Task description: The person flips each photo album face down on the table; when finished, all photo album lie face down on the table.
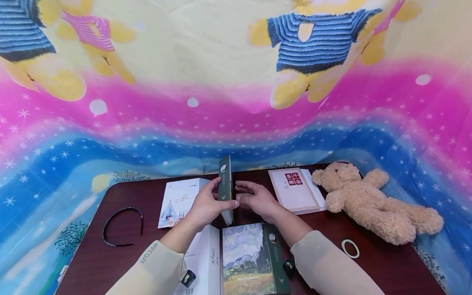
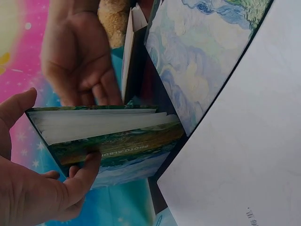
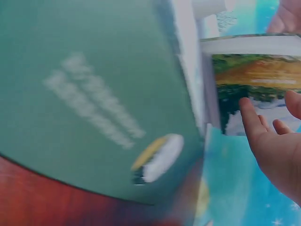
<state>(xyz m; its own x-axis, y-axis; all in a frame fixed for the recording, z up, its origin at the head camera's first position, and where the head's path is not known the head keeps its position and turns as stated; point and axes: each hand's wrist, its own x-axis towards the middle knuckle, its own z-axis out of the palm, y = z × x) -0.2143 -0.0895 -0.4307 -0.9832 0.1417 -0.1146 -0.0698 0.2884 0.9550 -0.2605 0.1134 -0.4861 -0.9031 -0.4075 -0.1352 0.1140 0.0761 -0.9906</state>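
Note:
A photo album (image 1: 226,177) with a dark green spine stands upright on the table, spine toward me. My left hand (image 1: 206,205) grips its left side, thumb across the spine; the left wrist view shows the fingers of this hand (image 2: 44,190) on the painted cover. Beside the album's right face is my right hand (image 1: 259,200), fingers extended and apart. In the right wrist view its index fingertip overlaps the cover (image 3: 268,70). A second photo album (image 1: 245,265), with a painted landscape cover, lies flat just below, next to a white book (image 1: 208,263).
Another white book (image 1: 179,197) lies behind on the left, near a black headband (image 1: 105,229). At the right are a pale book with red characters (image 1: 293,188), a teddy bear (image 1: 374,204) and a light green ring (image 1: 350,248). A printed curtain (image 1: 205,133) borders the table's back.

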